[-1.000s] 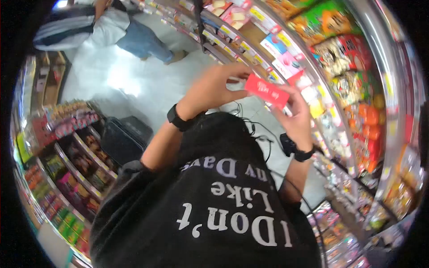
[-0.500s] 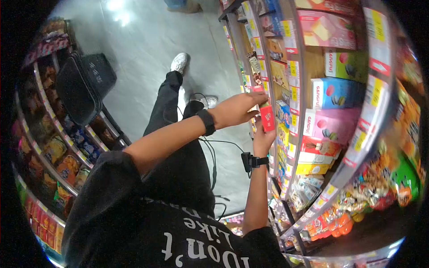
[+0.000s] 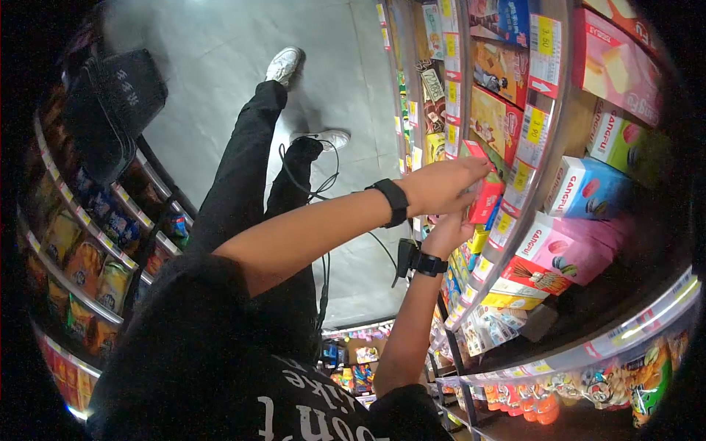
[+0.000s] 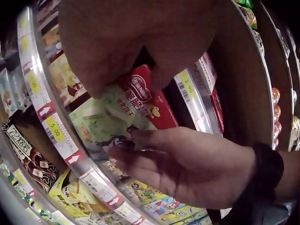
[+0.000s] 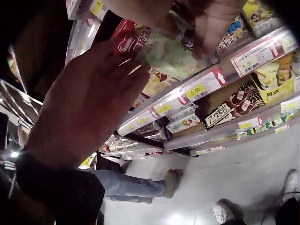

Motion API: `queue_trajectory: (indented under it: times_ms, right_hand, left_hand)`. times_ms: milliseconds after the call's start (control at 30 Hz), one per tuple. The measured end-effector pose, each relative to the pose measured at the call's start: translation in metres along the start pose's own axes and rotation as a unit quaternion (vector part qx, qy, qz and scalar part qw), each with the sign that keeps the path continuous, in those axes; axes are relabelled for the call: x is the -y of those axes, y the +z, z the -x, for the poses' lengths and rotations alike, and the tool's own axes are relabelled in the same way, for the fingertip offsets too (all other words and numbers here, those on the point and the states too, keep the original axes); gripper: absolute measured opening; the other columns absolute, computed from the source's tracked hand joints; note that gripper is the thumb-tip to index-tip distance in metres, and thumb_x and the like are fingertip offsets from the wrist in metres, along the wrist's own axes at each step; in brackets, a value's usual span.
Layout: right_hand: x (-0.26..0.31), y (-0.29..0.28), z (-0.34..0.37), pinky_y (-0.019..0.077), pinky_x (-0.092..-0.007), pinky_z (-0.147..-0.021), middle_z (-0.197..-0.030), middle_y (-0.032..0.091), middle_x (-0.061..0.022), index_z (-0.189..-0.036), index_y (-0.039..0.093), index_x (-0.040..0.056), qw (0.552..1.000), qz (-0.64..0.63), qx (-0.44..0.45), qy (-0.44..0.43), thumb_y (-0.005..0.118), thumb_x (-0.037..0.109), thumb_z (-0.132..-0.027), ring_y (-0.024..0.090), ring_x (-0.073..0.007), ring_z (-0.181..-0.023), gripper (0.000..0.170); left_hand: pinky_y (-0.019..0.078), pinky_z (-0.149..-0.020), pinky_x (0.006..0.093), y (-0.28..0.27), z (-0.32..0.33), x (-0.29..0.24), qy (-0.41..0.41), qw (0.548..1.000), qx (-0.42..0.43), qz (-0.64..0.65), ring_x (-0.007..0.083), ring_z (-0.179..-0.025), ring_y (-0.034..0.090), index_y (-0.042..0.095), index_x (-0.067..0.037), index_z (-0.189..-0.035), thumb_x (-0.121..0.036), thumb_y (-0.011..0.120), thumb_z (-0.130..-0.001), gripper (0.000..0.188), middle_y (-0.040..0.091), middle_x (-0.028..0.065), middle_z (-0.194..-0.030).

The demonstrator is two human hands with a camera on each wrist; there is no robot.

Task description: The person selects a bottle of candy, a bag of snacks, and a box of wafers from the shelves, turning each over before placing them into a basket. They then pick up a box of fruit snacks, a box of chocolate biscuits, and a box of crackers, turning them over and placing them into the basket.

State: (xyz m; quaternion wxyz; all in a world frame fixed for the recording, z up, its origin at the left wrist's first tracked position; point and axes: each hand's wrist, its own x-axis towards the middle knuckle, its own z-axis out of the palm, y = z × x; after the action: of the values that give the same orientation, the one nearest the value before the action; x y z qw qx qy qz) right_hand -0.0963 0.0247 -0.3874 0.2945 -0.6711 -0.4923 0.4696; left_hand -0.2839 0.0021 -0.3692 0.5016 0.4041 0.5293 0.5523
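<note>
A red-and-green biscuit box [image 3: 485, 203] is at the shelf front, between my two hands. In the left wrist view its pale green face [image 4: 105, 115] and red printed end [image 4: 147, 96] show. My left hand [image 3: 443, 187] reaches across from the left, its fingers curled over the red end; from the right wrist side, this hand [image 5: 86, 98] covers part of the box. From below, my right hand [image 3: 445, 237] pinches the box's other end, thumb against the green face, as the right hand [image 4: 187, 164] shows close up. Both wrists wear black bands.
Shelf rows with price tags [image 3: 540, 121] run along the right, holding boxes such as a pink macaron box [image 3: 562, 246] and a blue one [image 3: 588, 187]. Snack shelves and a black bag [image 3: 121, 110] are at left. Cables [image 3: 323, 173] hang near my legs. Another person's legs [image 5: 133, 184] show behind.
The biscuit box has gone from out over the floor in front of me to the shelf on the right. My left hand has moved over onto it. The head view has turned toward the shelf.
</note>
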Motion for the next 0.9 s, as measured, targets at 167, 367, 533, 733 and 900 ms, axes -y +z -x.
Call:
queue_trajectory:
  times_ms: [167, 367, 533, 733, 900]
  right_hand:
    - [0.022, 0.02, 0.002, 0.0544, -0.0286, -0.072, -0.105, 0.07, -0.0082, -0.109, 0.064, 0.0005, 0.999, -0.03, -0.033, -0.004, 0.066, 0.017, -0.096, 0.067, -0.015, -0.084, 0.021]
    - [0.03, 0.027, -0.012, 0.0523, -0.0371, -0.088, -0.119, 0.066, -0.0118, -0.119, 0.06, 0.0009, 0.993, -0.1, 0.052, -0.02, 0.058, 0.023, -0.103, 0.065, -0.0216, -0.102, 0.028]
    - [0.008, 0.008, -0.035, 0.0504, -0.0413, -0.092, -0.12, 0.063, -0.0119, -0.118, 0.056, 0.0047, 0.99, -0.087, 0.111, -0.021, 0.052, 0.025, -0.104, 0.063, -0.0236, -0.107, 0.025]
    - [0.032, 0.045, -0.024, 0.0508, -0.0409, -0.092, -0.119, 0.061, -0.0113, -0.116, 0.054, 0.006, 0.985, -0.155, 0.047, 0.063, 0.05, 0.023, -0.104, 0.062, -0.0239, -0.107, 0.022]
    - [0.011, 0.036, -0.035, 0.0499, -0.0402, -0.098, -0.124, 0.06, -0.0099, -0.123, 0.055, 0.0066, 0.988, -0.117, 0.069, 0.07, 0.046, 0.025, -0.104, 0.062, -0.0232, -0.111, 0.028]
  left_hand:
    - [0.0449, -0.106, 0.0426, 0.016, -0.019, 0.002, 0.045, 0.996, -0.057, 0.052, 0.0417, -0.126, 0.052, 0.045, 0.004, -0.139, -0.006, 0.057, -0.089, 0.052, 0.047, 0.0268, -0.142]
    - [0.0466, -0.103, 0.0437, 0.026, -0.023, -0.002, 0.012, 0.997, -0.073, 0.029, 0.0457, -0.124, 0.051, 0.037, 0.003, -0.143, -0.006, 0.057, -0.088, 0.059, 0.04, 0.0279, -0.14]
    - [0.0457, -0.104, 0.0444, 0.03, -0.02, 0.013, 0.046, 0.993, -0.108, 0.024, 0.0461, -0.126, 0.049, 0.034, 0.004, -0.145, -0.008, 0.057, -0.088, 0.063, 0.038, 0.0285, -0.141]
    - [0.0438, -0.107, 0.0442, 0.018, -0.01, 0.027, 0.01, 0.998, -0.06, 0.032, 0.0451, -0.129, 0.048, 0.035, 0.006, -0.144, -0.012, 0.056, -0.09, 0.061, 0.036, 0.0285, -0.147]
    - [0.0466, -0.103, 0.0437, 0.02, -0.002, 0.04, 0.022, 0.998, -0.054, -0.003, 0.0416, -0.124, 0.053, 0.047, 0.003, -0.137, -0.017, 0.055, -0.092, 0.05, 0.049, 0.0251, -0.139]
